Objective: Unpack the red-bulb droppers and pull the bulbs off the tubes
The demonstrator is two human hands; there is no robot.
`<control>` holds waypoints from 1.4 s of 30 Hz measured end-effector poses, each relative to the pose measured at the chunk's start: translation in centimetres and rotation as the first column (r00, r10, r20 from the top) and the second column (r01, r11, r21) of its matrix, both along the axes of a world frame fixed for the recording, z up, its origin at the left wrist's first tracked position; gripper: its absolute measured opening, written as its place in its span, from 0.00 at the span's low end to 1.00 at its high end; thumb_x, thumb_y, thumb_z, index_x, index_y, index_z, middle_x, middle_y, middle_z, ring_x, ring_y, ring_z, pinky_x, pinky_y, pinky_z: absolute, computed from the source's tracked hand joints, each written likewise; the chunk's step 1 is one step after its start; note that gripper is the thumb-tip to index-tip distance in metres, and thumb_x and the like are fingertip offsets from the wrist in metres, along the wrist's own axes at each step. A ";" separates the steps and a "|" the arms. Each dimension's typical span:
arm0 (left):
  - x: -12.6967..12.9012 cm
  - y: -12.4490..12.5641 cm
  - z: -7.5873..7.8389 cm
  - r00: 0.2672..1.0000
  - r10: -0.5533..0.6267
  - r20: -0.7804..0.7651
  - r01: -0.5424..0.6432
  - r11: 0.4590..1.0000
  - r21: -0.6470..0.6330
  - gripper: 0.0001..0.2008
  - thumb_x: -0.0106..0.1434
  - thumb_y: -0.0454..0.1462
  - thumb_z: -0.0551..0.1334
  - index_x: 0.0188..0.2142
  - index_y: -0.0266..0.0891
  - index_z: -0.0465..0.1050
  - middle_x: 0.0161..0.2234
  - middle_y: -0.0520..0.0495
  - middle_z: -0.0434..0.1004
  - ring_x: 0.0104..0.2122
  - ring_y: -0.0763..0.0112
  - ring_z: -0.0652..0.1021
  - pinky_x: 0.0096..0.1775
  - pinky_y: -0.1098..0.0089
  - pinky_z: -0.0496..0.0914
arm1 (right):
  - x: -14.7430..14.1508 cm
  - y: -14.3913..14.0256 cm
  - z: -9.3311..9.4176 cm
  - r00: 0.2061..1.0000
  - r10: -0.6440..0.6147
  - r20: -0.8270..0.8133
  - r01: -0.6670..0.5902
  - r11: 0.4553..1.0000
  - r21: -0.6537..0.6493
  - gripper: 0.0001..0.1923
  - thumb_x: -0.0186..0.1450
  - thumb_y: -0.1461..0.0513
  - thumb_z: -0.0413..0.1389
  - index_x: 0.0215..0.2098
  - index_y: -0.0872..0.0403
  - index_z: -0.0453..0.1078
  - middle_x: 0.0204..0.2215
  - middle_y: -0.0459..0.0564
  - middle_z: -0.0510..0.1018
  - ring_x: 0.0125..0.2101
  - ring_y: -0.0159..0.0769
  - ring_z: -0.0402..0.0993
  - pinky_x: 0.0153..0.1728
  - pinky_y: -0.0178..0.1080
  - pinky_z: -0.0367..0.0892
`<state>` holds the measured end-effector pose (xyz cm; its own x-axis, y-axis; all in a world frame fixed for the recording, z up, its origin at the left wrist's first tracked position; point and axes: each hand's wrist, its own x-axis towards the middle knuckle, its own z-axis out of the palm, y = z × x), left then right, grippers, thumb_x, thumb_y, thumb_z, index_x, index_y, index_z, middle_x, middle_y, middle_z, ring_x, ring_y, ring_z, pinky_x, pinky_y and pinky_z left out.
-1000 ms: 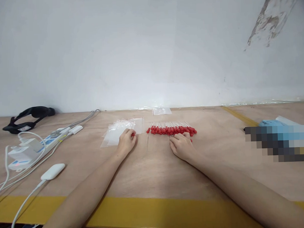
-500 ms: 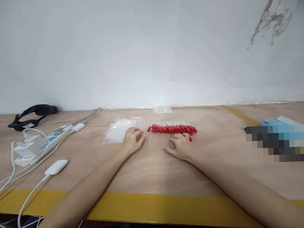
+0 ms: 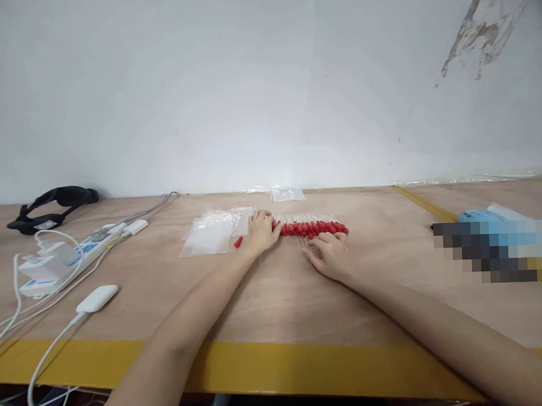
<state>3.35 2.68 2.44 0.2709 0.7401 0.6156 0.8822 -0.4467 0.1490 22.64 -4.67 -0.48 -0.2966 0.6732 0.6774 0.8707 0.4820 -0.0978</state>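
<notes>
A dense row of droppers with red rubber bulbs (image 3: 316, 228) and thin clear tubes lies on the wooden table. At its left end is my left hand (image 3: 262, 232), fingers bent and thumb against a red bulb, closed on a dropper there. My right hand (image 3: 329, 253) rests just in front of the row, its fingers curled over a few droppers whose clear tubes (image 3: 302, 243) stick out on the left; their bulbs are mostly hidden. A single red bulb (image 3: 238, 242) lies apart, left of my left wrist.
Clear zip bags (image 3: 207, 233) are spread left of the row, and another bag (image 3: 288, 194) lies by the wall. A power strip (image 3: 92, 248), a white charging case (image 3: 96, 298) and a black headset (image 3: 53, 210) are on the left. A blue packet (image 3: 480, 219) lies right.
My left hand has moved right and slightly away from me, to the row's left end, and the single red bulb beside it is now uncovered. My right hand has barely shifted.
</notes>
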 end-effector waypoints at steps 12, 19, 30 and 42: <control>-2.9 -5.8 -0.2 0.973 -0.182 0.142 0.163 0.977 0.138 0.05 0.58 0.38 0.58 0.31 0.40 0.69 0.41 0.47 0.68 0.44 0.64 0.66 0.47 0.62 0.60 | 0.8 -0.1 0.0 0.976 0.056 -0.208 -0.024 0.988 0.155 0.20 0.59 0.55 0.51 0.46 0.57 0.66 0.35 0.54 0.70 0.37 0.37 0.65 0.39 0.40 0.56; -3.6 -7.6 -1.3 0.946 -0.306 0.103 0.297 0.950 0.092 0.05 0.59 0.39 0.57 0.32 0.41 0.70 0.42 0.47 0.69 0.45 0.65 0.67 0.46 0.61 0.60 | 0.0 -1.2 0.5 0.986 0.147 0.081 -0.154 0.983 0.096 0.20 0.62 0.54 0.49 0.50 0.50 0.64 0.44 0.52 0.72 0.46 0.39 0.61 0.46 0.45 0.47; -2.5 -7.4 -1.4 0.882 -0.468 -0.062 0.470 0.883 0.021 0.16 0.61 0.43 0.55 0.47 0.42 0.65 0.45 0.45 0.68 0.47 0.64 0.66 0.50 0.61 0.58 | -1.1 -1.2 0.0 0.975 0.218 0.049 -0.218 0.976 -0.011 0.14 0.65 0.58 0.44 0.35 0.52 0.71 0.25 0.47 0.73 0.31 0.32 0.62 0.43 0.42 0.45; -2.2 -7.2 -1.8 0.869 -0.464 -0.170 0.465 0.885 -0.041 0.13 0.65 0.39 0.48 0.36 0.40 0.70 0.29 0.48 0.71 0.32 0.69 0.68 0.42 0.64 0.56 | -1.3 -1.2 -0.2 0.955 0.286 0.074 -0.288 0.958 0.014 0.14 0.65 0.58 0.45 0.31 0.52 0.72 0.20 0.45 0.71 0.28 0.30 0.60 0.41 0.41 0.45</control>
